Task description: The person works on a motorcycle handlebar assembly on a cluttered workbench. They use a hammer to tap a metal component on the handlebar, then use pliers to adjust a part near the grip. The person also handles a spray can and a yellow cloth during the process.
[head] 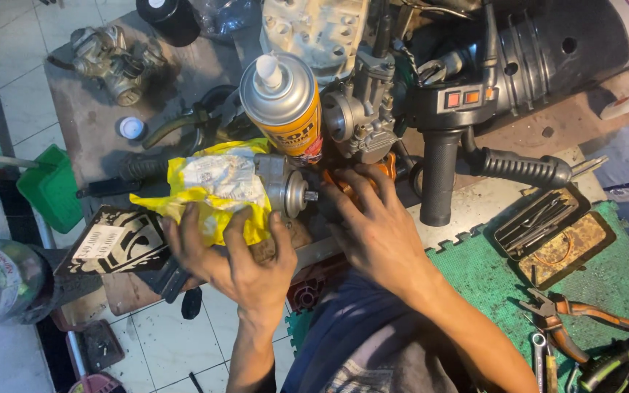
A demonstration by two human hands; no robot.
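Now metal part [285, 185] between both hands.

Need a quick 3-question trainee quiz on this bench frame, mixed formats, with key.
1. True or false: the left hand rests on a yellow plastic bag.
2. Which stands upright just behind the bag? A) spray can B) glass jar C) paint tin
3. Fill in: the pliers lie on the ____ foam mat.

Key:
1. True. The bag wraps a grey metal part.
2. A.
3. Green. The right hand is apart from them, fingers on an orange piece.
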